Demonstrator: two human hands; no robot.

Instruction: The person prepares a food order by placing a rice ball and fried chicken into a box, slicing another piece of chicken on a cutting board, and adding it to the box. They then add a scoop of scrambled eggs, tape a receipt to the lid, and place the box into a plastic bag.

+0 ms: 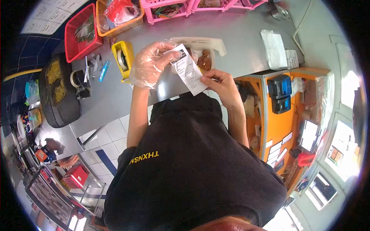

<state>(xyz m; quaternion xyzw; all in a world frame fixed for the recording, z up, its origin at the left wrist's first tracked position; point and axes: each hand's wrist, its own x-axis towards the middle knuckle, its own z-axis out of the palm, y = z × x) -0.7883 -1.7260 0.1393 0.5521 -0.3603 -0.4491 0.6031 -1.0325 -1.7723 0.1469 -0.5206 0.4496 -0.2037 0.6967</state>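
A white printed paper slip [189,73] is held up between both of my hands over the front edge of the steel counter [246,46]. My left hand [154,61], in a clear plastic glove, pinches its upper left part. My right hand [223,84], bare, grips its lower right edge between thumb and fingers. Behind the slip, partly hidden by it, lies an open container [212,59] with brown food in it and a whitish flap at its far side. A yellow tape dispenser [127,59] stands just left of my gloved hand.
Red [69,42] and orange [101,27] baskets and pink racks [169,9] line the counter's back. A blue marker [104,71], a tape roll [75,79] and a black case [58,92] are at left. A plastic-wrapped white pack [274,50] lies at right, above an orange cabinet [275,123].
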